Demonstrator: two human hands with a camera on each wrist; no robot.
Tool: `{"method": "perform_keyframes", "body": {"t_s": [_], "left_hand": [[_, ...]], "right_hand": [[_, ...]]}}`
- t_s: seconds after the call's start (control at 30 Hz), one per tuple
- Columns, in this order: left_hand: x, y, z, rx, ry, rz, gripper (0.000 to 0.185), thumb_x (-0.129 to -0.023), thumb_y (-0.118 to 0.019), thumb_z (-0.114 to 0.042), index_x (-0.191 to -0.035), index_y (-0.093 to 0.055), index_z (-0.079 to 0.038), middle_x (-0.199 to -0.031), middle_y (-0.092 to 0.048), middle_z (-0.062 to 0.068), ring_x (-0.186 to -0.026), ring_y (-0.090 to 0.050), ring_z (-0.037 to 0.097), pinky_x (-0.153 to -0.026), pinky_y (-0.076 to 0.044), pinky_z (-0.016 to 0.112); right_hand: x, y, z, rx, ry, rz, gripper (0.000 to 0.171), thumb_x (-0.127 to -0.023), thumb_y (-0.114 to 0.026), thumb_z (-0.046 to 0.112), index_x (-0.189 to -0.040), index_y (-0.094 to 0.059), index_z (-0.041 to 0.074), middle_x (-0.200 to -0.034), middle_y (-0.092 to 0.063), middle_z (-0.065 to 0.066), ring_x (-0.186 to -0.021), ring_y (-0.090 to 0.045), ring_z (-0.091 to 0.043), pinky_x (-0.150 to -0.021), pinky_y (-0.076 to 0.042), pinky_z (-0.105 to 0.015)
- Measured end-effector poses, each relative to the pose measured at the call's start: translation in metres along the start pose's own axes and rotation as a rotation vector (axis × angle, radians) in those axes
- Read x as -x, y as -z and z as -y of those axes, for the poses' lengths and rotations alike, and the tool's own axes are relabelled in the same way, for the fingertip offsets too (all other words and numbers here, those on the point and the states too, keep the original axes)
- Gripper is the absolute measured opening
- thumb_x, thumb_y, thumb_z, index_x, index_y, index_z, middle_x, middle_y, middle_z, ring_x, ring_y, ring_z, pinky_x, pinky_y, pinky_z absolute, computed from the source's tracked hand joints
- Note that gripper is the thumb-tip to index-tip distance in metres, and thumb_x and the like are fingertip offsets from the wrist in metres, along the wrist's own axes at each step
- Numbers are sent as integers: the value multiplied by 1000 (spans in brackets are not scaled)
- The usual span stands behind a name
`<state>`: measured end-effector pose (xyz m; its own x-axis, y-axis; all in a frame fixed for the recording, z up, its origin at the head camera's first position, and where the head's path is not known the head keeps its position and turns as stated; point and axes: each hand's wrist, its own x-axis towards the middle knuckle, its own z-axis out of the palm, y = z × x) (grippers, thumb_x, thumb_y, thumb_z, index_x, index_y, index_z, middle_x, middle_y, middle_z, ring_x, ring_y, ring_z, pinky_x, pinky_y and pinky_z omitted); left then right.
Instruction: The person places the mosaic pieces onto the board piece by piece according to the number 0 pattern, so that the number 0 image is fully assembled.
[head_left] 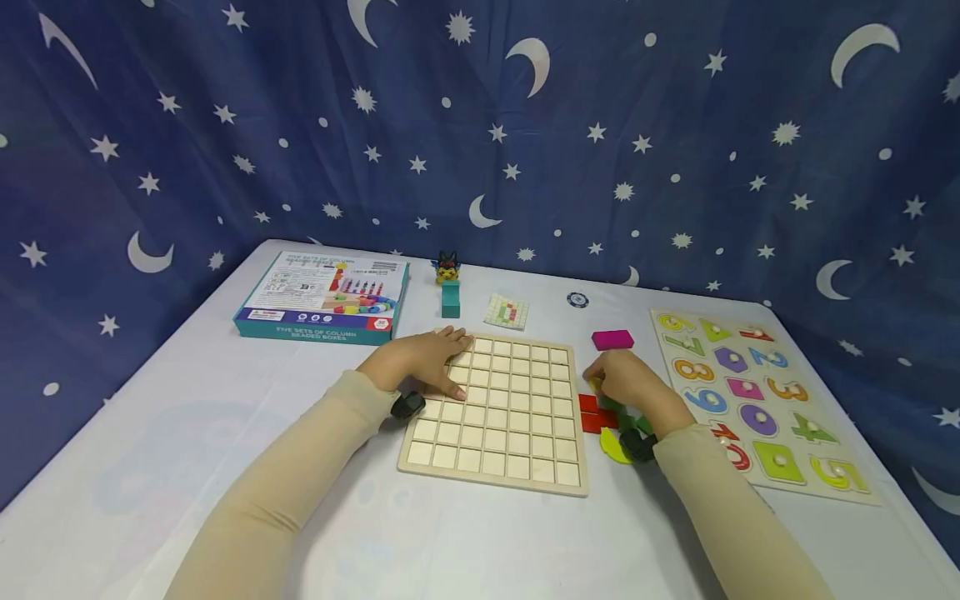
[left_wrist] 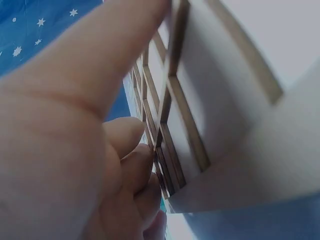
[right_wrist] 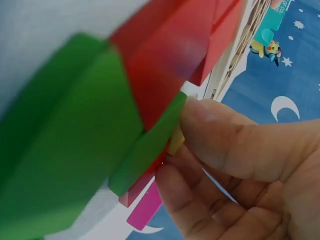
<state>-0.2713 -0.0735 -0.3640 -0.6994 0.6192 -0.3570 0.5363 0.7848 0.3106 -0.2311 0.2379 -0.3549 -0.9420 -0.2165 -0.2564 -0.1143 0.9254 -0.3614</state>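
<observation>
A wooden grid board [head_left: 495,412] of empty square cells lies in the middle of the white table. My left hand [head_left: 438,362] rests on its far left corner with the fingers laid flat. In the left wrist view the hand [left_wrist: 75,125] lies against the board's grid [left_wrist: 172,130]. My right hand [head_left: 611,382] is on a pile of coloured blocks just right of the board, pinching a small yellow block [right_wrist: 176,141] between thumb and fingers [right_wrist: 230,145]. A green block [right_wrist: 75,140] and a red block [head_left: 596,414] lie against it.
A magenta block [head_left: 612,339] lies behind the right hand and a yellow curved piece [head_left: 613,447] in front. A number puzzle board [head_left: 757,400] fills the right side. At the back stand a toy box [head_left: 322,298], a teal block with a small figure [head_left: 450,287], and a pattern card [head_left: 506,311].
</observation>
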Motion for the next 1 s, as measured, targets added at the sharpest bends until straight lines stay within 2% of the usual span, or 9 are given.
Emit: {"method": "perform_keyframes", "body": {"t_s": [0.13, 0.27, 0.37, 0.57, 0.83, 1.0], "left_hand": [[-1, 1, -1, 19, 7, 4, 99, -79, -66, -50, -149, -10, -9, -155, -4, 10, -143, 0, 29, -115, -6, 45], [-2, 1, -1, 33, 17, 1, 96, -79, -66, -48, -149, -12, -10, -155, -5, 8, -142, -1, 29, -115, -6, 45], [-4, 1, 2, 38, 23, 3, 96, -79, -66, -48, -149, -12, -11, -155, -5, 7, -142, 0, 29, -115, -6, 45], [-5, 1, 5, 41, 29, 2, 96, -79, -66, -49, -149, -12, -10, -155, -6, 8, -142, 0, 29, -115, -7, 46], [-5, 3, 6, 41, 48, 1, 98, -79, -66, -51, -149, -12, -10, -156, -3, 8, -143, 2, 28, -114, -9, 47], [-6, 3, 6, 40, 57, 4, 98, -78, -65, -52, -149, -12, -12, -156, -3, 7, -143, 2, 27, -114, -9, 46]], "right_hand": [[-3, 2, -3, -1, -6, 3, 30, -79, -62, -7, -107, -69, 1, -105, -66, -14, -78, -55, -20, -74, -51, -30], [-5, 5, -7, -39, -24, 9, 22, -78, -66, -3, -99, -71, 2, -91, -66, -11, -68, -54, -17, -64, -48, -26], [-5, 9, -10, -79, -40, 10, 17, -78, -67, -2, -94, -71, 3, -83, -63, -9, -65, -53, -17, -61, -47, -25], [-5, 15, -8, -124, -61, -9, 16, -78, -67, 0, -94, -69, 2, -85, -62, -10, -66, -54, -18, -61, -47, -25], [-15, 15, 3, -211, 7, -77, 15, -79, -64, -3, -94, -66, 0, -80, -56, -8, -72, -52, -19, -62, -46, -25], [-24, 11, 20, -328, 36, -80, 16, -80, -65, -1, -96, -65, -2, -81, -54, -7, -70, -53, -17, -66, -50, -30]]}}
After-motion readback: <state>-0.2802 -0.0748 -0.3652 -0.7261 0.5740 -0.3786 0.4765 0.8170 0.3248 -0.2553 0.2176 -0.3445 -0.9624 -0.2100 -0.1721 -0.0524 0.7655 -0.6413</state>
